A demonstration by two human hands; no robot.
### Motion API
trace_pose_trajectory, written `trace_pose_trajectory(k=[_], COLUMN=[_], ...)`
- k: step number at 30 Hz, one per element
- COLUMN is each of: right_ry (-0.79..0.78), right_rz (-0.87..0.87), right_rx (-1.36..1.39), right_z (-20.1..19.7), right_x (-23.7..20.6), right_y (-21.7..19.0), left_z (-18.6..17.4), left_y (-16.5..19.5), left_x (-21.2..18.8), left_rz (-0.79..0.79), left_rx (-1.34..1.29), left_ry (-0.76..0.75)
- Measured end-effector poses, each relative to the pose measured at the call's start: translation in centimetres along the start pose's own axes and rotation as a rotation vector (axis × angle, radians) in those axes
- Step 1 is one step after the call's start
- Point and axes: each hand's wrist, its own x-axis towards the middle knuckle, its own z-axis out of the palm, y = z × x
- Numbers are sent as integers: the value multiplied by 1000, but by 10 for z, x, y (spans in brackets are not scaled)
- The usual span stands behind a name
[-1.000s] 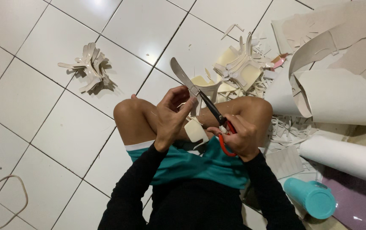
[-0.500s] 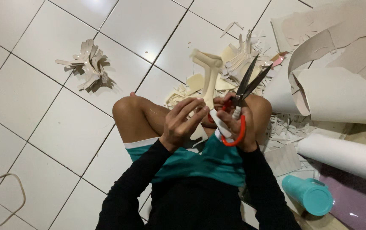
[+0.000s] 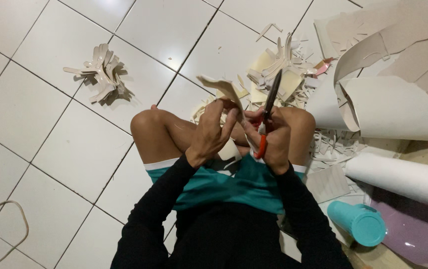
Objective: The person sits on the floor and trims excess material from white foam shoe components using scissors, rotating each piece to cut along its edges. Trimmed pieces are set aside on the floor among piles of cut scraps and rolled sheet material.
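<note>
2 hands meet over my crossed knees at frame centre. At 10 o'clock a small heap of cut cream shapes (image 3: 100, 72) lies on the white tile floor (image 3: 49, 149). My left hand (image 3: 213, 133) pinches a cream strip (image 3: 224, 89), which curls up toward 12. Just beside it, my right hand (image 3: 273, 139) grips red-handled scissors (image 3: 267, 112), blades pointing to 12 and nearly together. At 3 o'clock lie paper rolls (image 3: 398, 107), at 5 a teal tube (image 3: 358, 223).

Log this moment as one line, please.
left hand: holds cream cut-out sheet piece | right hand: grips red-handled scissors, blades shut | seated on white tiled floor
</note>
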Motion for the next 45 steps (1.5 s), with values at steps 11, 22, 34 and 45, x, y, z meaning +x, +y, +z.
trace_pose_trajectory(k=[11,22,34,45], right_ry=[64,-461,-61,219], right_rz=[-6,617,-61,-109], right_rx=[-48,266,-189,-190], right_z=[-19,-44,-51,2], right_x=[-5,-40,-12,17], right_y=[3,24,10,1], left_z=[0,0,-2,9], left_y=[-24,-31,-28,37], left_x=[1,-6,-11,2], left_rz=[-32,83,-113,110], left_rx=[118,201,-132,61], left_ry=[87,134,-133,110])
